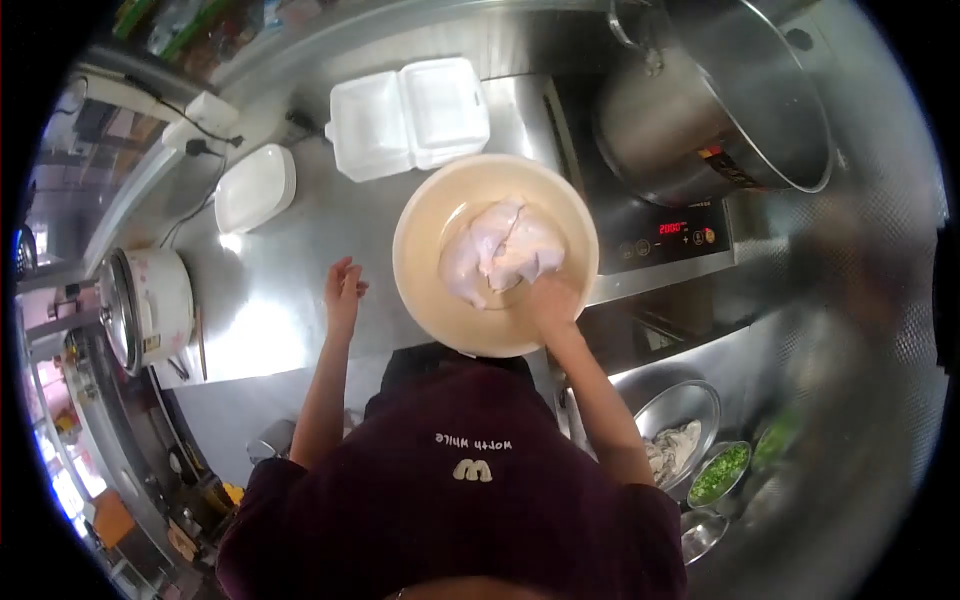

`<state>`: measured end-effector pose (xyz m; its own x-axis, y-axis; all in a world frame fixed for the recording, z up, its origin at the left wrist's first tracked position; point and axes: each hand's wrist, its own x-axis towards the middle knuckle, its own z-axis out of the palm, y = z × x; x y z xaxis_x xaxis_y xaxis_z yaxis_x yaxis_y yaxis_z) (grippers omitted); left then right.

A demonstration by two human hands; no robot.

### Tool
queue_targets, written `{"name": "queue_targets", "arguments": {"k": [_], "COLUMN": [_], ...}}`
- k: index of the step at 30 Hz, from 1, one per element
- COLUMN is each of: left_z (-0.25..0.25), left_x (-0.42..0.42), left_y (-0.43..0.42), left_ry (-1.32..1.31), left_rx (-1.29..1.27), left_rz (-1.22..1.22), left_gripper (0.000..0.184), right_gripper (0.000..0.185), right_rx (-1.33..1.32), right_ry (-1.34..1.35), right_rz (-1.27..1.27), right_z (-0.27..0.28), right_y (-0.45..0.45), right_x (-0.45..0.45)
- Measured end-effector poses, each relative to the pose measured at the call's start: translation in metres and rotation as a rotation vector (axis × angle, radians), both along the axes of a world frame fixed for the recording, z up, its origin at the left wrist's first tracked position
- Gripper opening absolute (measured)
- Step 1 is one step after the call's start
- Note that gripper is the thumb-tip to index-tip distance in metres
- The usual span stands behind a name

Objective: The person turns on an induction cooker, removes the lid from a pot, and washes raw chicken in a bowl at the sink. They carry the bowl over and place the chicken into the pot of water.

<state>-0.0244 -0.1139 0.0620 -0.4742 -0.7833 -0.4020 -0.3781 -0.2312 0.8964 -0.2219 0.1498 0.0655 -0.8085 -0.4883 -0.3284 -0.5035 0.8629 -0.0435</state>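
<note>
As I seem to be handling raw meat [529, 249] centred in the bowl [421, 245], my right hand [552, 301] reaches in at four o'clock, its grip hidden; my left hand [343, 290] hangs empty near nine, fingers loosely apart. Shifting slick meat would call for firmness.

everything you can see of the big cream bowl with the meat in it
The bowl is wide, round and cream-beige, with a smooth rim, and looks like plastic. It is upright at the near edge of the steel counter, left of the cooktop. Pale, raw-looking meat lies in the bottom. The right hand reaches in over the near right side, its fingertips at the meat; the left hand is clear of the bowl. The underside is hidden.
</note>
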Motion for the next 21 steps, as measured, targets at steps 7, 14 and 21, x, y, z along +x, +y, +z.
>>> {"name": "queue_targets", "arguments": {"k": [7, 14, 21], "left_z": [0.003, -0.002, 0.007], "left_x": [-0.013, -0.025, -0.038], "left_y": [-0.004, -0.009, -0.002], "left_ry": [-0.021, 0.066, 0.077], "left_rx": [-0.069, -0.111, -0.107], "left_rz": [-0.064, -0.115, -0.097], "left_gripper": [0.034, 0.029, 0.028], "right_gripper": [0.026, 0.012, 0.015], "right_rx": [-0.17, -0.65, -0.672], "right_ry": [0.209, -0.062, -0.232], "right_rz": [0.115, -0.002, 0.086], "right_z": [0.003, 0.076, 0.084], "right_y": [0.012, 0.017, 0.019], "right_x": [-0.035, -0.069, -0.069]}}
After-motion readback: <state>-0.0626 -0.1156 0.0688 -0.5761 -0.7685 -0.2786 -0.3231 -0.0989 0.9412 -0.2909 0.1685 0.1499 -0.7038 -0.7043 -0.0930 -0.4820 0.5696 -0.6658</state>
